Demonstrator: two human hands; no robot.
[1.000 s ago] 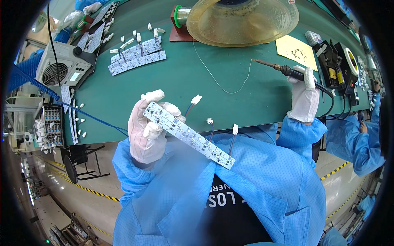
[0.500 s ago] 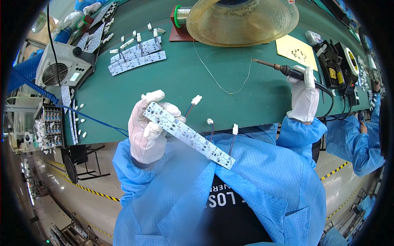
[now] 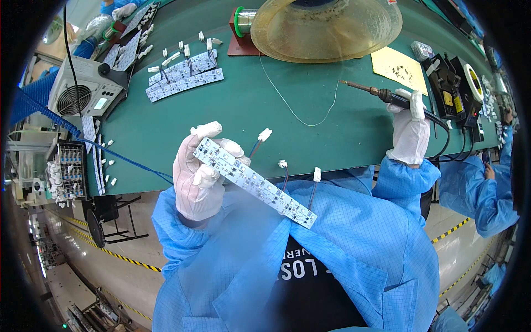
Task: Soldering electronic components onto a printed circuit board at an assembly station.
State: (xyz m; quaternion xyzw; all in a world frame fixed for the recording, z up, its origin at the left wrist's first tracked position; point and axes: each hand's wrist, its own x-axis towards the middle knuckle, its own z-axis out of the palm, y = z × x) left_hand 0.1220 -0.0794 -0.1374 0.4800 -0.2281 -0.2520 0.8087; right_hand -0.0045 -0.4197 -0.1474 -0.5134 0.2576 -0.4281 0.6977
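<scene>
My left hand (image 3: 200, 174), in a white glove, is closed on one end of a long, narrow circuit board (image 3: 255, 182). The board slants down to the right in front of my chest. Short wires with white connectors (image 3: 265, 134) stick out along its far edge. My gloved right hand (image 3: 410, 124) grips a soldering iron (image 3: 387, 95) by its dark handle, with the tip pointing left over the green bench. Close to that tip ends a thin strand of solder wire (image 3: 298, 117), which curves across the bench from the spool (image 3: 245, 22).
Several finished-looking boards with connectors (image 3: 185, 83) lie at the back left, beside a white boxy machine (image 3: 83, 88). A cloudy yellowish hood (image 3: 326, 33) stands at the back. On the right are a yellow sheet (image 3: 399, 72) and a soldering station (image 3: 467, 91). Another person's blue sleeve (image 3: 470, 193) shows far right.
</scene>
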